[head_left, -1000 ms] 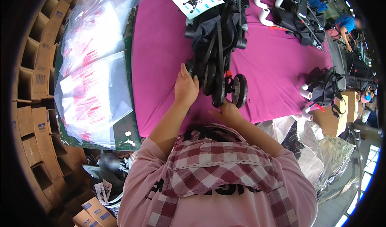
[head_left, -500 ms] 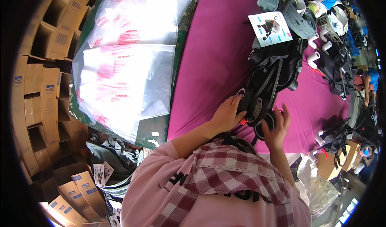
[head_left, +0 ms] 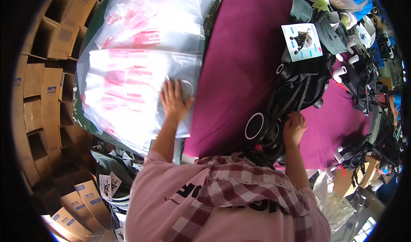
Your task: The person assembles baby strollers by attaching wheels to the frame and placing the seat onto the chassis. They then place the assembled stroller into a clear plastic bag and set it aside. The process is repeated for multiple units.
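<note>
My left hand [head_left: 174, 104] lies with fingers spread on the edge of a stack of clear plastic bags [head_left: 128, 81] with red print. Its palm faces down on the top bag. My right hand [head_left: 294, 128] has curled fingers at the wheel end of a folded black stroller [head_left: 295, 90], which lies on the magenta cloth; its fingertips are partly hidden. One stroller wheel [head_left: 255, 126] with a white ring stands out to the left of the frame. A printed card [head_left: 302, 42] with a stroller picture rests on the far end of the stroller.
Stacked cardboard boxes [head_left: 52, 90] fill the left side. The magenta cloth [head_left: 239, 53] covers the table beside the green board [head_left: 81, 113] under the bags. More black stroller parts with white tubes [head_left: 339, 73] lie at the right. A co-worker's arm [head_left: 391, 107] shows at the far right.
My left hand has left the stroller wheel and moved left onto the plastic bags. My right hand has moved slightly up along the stroller, its fingers now curled.
</note>
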Demonstrator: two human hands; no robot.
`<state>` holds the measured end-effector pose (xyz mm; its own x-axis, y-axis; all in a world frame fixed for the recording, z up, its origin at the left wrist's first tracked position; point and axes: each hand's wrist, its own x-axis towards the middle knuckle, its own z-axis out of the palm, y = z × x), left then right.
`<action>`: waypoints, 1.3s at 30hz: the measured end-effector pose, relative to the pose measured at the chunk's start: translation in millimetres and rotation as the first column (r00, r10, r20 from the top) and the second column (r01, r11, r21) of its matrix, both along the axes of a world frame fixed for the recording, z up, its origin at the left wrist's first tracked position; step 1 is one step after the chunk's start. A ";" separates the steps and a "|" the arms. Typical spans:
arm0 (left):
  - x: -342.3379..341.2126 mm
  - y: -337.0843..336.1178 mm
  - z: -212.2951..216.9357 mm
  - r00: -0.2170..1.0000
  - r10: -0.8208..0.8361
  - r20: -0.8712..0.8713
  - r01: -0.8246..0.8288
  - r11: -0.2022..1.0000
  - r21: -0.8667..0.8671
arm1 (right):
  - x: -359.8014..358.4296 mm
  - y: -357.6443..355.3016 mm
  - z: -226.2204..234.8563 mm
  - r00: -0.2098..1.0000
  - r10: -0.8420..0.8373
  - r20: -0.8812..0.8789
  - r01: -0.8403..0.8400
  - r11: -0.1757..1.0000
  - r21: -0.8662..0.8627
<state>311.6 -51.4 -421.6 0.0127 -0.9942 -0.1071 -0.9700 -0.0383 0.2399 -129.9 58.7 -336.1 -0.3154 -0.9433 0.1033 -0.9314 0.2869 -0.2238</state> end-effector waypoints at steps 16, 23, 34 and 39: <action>-57.6 153.0 78.7 0.744 0.102 -0.661 -0.196 0.978 -0.070 | 0.2 -1.9 92.8 0.755 0.327 0.569 -0.209 0.942 -0.263; 77.6 371.0 12.8 0.913 0.385 0.133 -0.403 0.807 0.430 | 23.8 -5.8 59.3 0.480 0.506 0.717 -0.359 0.859 -0.366; -28.2 83.9 45.5 0.369 0.639 -0.675 -0.717 0.658 0.231 | -41.2 32.9 118.3 0.572 0.572 0.588 -0.430 0.819 -0.379; -59.5 145.0 30.2 0.614 0.782 -0.106 -0.789 0.613 -0.042 | -85.5 42.5 101.5 0.576 0.515 0.636 -0.390 0.856 -0.340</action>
